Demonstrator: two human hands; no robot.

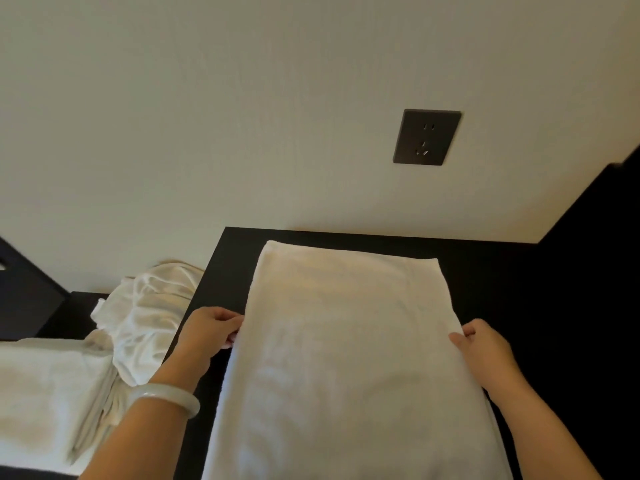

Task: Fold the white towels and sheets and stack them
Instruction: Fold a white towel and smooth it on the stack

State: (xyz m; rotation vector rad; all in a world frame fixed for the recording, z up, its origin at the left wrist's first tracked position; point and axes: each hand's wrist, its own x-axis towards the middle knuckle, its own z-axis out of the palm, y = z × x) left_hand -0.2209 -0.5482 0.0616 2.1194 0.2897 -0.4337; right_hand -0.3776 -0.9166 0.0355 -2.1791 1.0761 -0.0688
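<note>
A long white towel [346, 341] lies flat and lengthwise on a black table [485, 289], running from near the wall to the bottom of the frame. My left hand [211, 332] pinches the towel's left edge about midway along. My right hand [485, 348] grips the right edge at the same height. A pale bangle sits on my left wrist. To the left, a crumpled white sheet [152, 313] is heaped beside the table, and a folded white towel [45, 400] lies lower left.
A cream wall rises straight behind the table, with a dark power socket [426, 137] on it. Dark furniture [595, 271] borders the table on the right. A low black surface [69, 313] sits under the crumpled sheet at left.
</note>
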